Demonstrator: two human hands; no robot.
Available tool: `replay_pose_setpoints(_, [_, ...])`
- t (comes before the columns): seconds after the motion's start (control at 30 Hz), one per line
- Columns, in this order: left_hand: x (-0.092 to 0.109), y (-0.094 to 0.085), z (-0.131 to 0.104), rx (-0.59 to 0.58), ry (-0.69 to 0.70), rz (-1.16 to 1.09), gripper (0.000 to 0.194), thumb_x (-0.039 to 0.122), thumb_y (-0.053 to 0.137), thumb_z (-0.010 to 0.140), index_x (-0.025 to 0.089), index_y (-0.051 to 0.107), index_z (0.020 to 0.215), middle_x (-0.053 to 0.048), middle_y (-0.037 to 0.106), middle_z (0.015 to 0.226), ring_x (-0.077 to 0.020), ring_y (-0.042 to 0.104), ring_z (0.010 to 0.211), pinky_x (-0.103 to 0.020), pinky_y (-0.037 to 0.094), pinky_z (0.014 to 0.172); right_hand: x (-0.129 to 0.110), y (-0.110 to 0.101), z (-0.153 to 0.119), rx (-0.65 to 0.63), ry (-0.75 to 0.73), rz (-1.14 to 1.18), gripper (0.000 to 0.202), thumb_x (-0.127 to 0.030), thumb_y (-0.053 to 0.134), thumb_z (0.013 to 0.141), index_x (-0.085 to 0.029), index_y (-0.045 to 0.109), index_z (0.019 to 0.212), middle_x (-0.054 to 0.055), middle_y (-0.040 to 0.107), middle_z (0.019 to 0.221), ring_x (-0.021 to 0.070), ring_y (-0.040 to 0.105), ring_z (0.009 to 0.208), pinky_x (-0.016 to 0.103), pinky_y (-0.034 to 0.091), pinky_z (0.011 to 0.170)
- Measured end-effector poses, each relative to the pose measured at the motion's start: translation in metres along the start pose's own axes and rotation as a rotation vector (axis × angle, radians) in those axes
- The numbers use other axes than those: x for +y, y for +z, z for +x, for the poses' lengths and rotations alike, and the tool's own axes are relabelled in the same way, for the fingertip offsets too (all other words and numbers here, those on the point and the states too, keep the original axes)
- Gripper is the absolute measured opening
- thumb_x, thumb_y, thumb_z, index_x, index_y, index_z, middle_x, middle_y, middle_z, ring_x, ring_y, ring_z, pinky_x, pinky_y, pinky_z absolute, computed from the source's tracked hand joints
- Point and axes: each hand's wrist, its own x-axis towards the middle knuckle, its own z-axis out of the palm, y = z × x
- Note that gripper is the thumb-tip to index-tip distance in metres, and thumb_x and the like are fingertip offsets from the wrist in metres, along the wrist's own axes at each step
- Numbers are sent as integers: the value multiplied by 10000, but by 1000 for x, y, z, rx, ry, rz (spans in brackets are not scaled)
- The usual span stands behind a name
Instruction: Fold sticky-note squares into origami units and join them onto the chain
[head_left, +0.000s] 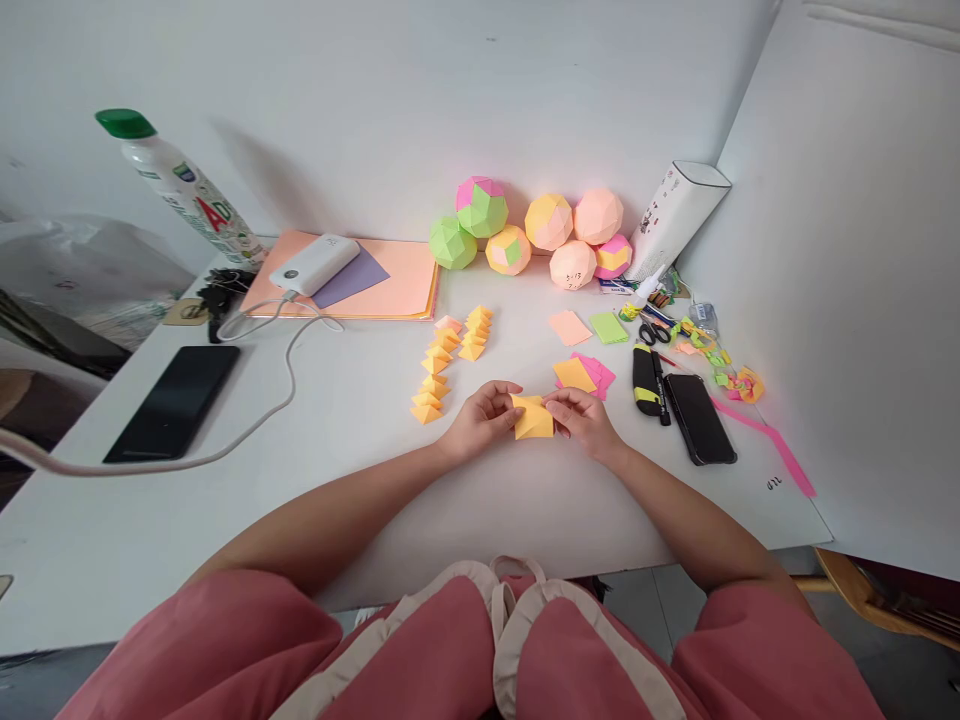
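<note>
Between both hands, just above the white table, is a square of orange-yellow paper (533, 420) with a crease across it. My left hand (484, 420) pinches its left edge, thumb on top. My right hand (581, 418) grips the upper right edge between thumb and fingers. Left of the paper, folded orange paper pieces (433, 387) stand in a row, with a shorter row of folded pieces (475, 332) beside it. Just beyond my right hand lie an orange sheet (574, 375) and pink sheets (602, 377).
Several paper balls (550, 222) line the wall. Peach squares (570, 328) and green squares (609, 327) lie before them. At right are a cutter (645, 380), scissors (654, 333) and a phone (700, 419). A power bank (315, 264) with its cable, another phone (174, 402) and a spray can (187, 190) occupy the left.
</note>
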Motion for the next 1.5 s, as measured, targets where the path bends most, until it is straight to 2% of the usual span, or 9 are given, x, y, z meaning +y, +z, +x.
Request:
replay_pose_setpoints(0.13, [2,0,-1,-39,-28,-17,321,368,596,794,194,496,1044,65,418,647,-56,449,538,-195,388,534,1,-1,3,5,36,42,244,-373,691,700,-168,620,809,-29,571,604,79,521,486,196,358,409])
replay_pose_setpoints(0.33, [5,1,-2,-63,-31,-49,381,387,616,774,195,462,1065,25,525,747,-101,557,686,-239,446,654,2,-1,2,-70,25,5,226,-324,691,705,-170,641,862,-23,583,623,88,557,524,201,408,449])
replay_pose_setpoints(0.43, [6,2,-2,-87,-11,-51,440,361,639,761,230,390,1099,39,528,743,-105,560,684,-234,443,627,3,-2,1,-77,25,-17,214,-330,677,719,-173,653,863,-25,581,612,94,564,527,210,429,467])
replay_pose_setpoints(0.53, [5,2,-3,-104,26,-26,438,350,637,766,256,356,1088,57,508,727,-89,528,639,-214,420,585,3,-1,0,-73,-5,-21,208,-335,679,719,-178,666,855,-14,600,683,85,553,524,217,440,468])
replay_pose_setpoints(0.67, [0,1,-3,-108,52,12,310,357,606,795,236,412,1004,54,494,715,-73,486,602,-195,390,553,2,2,-1,-75,-30,-39,228,-338,691,707,-182,683,873,3,629,760,90,560,559,233,471,500])
replay_pose_setpoints(0.77, [-1,1,-3,-140,22,22,244,383,564,822,196,484,957,10,543,777,-93,530,677,-220,425,601,3,3,-2,-71,-26,-34,218,-331,703,697,-184,691,858,15,643,795,102,580,599,246,502,538])
replay_pose_setpoints(0.87, [-2,1,-3,-167,-14,11,314,391,593,800,178,523,1020,-47,597,900,-141,580,796,-271,466,679,5,4,-2,-54,-46,-31,200,-323,706,696,-190,693,844,19,640,806,101,586,594,245,514,533])
replay_pose_setpoints(1.0, [-3,2,-3,-152,-28,-29,411,370,667,737,174,533,1073,-70,609,978,-185,595,894,-325,485,754,4,4,-3,-27,-77,-63,208,-343,699,698,-191,691,840,17,636,776,100,583,561,250,512,512])
replay_pose_setpoints(1.5, [4,2,-4,-104,-60,-28,382,352,691,704,169,592,1023,-77,627,962,-179,605,852,-312,485,721,2,5,-3,-21,-104,-156,232,-371,680,709,-188,688,852,21,634,757,94,557,548,228,467,460])
